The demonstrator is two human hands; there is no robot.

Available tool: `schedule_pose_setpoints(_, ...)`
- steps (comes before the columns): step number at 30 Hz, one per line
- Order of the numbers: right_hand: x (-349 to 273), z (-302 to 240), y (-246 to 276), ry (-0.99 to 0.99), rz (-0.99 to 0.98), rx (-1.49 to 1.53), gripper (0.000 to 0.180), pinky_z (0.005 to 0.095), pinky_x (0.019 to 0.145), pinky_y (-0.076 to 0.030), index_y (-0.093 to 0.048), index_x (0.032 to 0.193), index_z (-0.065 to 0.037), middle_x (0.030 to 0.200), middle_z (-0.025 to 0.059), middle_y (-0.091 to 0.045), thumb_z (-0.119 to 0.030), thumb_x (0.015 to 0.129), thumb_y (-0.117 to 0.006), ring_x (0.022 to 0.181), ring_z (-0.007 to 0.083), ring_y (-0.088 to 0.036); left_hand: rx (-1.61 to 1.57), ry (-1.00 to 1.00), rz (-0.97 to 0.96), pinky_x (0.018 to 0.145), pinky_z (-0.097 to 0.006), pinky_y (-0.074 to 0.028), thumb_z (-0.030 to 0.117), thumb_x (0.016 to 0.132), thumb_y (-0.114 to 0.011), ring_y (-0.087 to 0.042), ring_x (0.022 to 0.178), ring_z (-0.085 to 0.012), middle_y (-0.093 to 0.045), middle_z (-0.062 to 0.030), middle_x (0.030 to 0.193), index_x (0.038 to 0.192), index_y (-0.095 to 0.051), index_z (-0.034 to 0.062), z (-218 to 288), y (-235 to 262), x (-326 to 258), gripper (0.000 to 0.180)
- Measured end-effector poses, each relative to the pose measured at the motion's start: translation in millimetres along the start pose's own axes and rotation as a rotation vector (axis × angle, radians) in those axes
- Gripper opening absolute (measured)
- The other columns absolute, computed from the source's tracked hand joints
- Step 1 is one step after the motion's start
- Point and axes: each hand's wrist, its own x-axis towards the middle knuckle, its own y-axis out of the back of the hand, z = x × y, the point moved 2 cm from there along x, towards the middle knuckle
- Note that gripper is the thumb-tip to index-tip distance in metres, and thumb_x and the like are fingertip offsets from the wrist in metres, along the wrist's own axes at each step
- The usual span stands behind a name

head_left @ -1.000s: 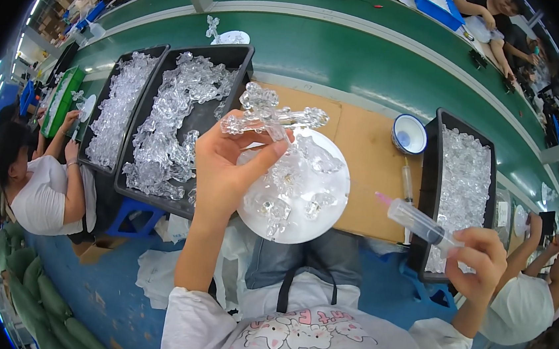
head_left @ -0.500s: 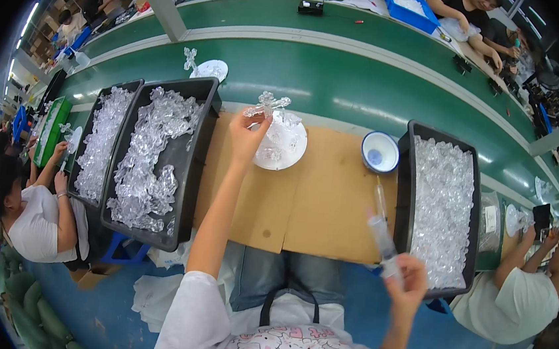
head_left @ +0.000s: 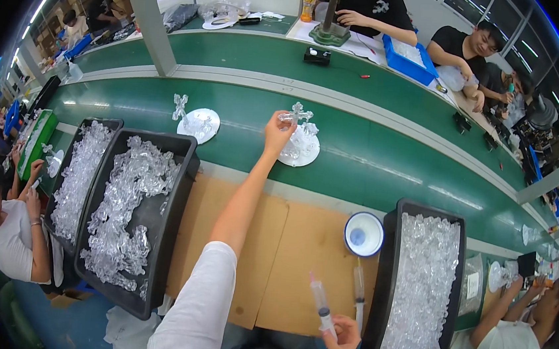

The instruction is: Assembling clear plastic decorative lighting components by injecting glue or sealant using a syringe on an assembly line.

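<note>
The right hand [head_left: 344, 336] is low and close to the body. Its fingers are closed around a clear syringe [head_left: 322, 304], and the syringe sticks up and to the left from them. A second syringe [head_left: 359, 294] lies on the brown desk [head_left: 292, 255] just to the right of the fingers. Past it sits a small white bowl [head_left: 363, 234] with blue inside. Further right of the fingers stands a black tray [head_left: 420, 293] full of small clear bits.

The left arm is stretched far out. To the left of it are two more black trays. The nearer one [head_left: 131, 211] holds big clear pieces, and the other one [head_left: 80, 177] is next to it on its left.

The left hand [head_left: 278, 133] is far out over the green belt [head_left: 387, 164]. Its fingers are closed on a clear cross ornament [head_left: 298, 116] and hold it upright. The cross stands on a round white base [head_left: 299, 149] that rests on the belt, just to the right of the fingers. Well to the left of those fingers, another clear cross on a round white base [head_left: 194, 122] stands on the same belt.

Other people work at the far side and at both ends.
</note>
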Motion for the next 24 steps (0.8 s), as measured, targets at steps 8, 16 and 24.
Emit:
schedule_pose_setpoints(8,15.6,11.8,1.5,-0.006,-0.016,-0.036,0.029,0.0236,0.069,-0.048,-0.052,0.097,0.003,0.101,0.0125,-0.053,0.011,0.071,-0.062,0.079,0.0162,-0.06,0.783,-0.204,-0.148,0.091,-0.041,-0.039,0.015,0.066,-0.07,-0.047,0.111,-0.0329,-0.051,-0.0197,0.116,0.118,-0.045,0.0013,54.1,46.0,16.7,0.059)
schedule_pose_setpoints(16,11.6,16.1,8.2,0.048,0.006,-0.047,0.028,0.0235,0.068,-0.048,-0.053,0.096,0.004,0.1,0.0119,-0.054,0.011,0.071,-0.062,0.079,0.0157,-0.06,1.616,0.227,0.188,0.078,-0.045,-0.045,0.026,0.064,-0.073,-0.053,0.1,-0.034,-0.055,-0.0167,0.105,0.108,-0.049,0.0028,98.3,198.4,81.0,0.055)
schedule_pose_setpoints(24,-0.4,10.0,10.8,0.043,0.035,-0.08,0.027,0.0224,0.066,-0.048,-0.053,0.095,0.003,0.1,0.0118,-0.053,0.01,0.071,-0.063,0.078,0.0144,-0.06,1.142,0.114,0.007,0.074,-0.044,-0.048,0.02,0.065,-0.069,-0.06,0.084,-0.0359,-0.063,-0.018,0.09,0.086,-0.062,0.0043,73.9,190.1,88.8,0.027)
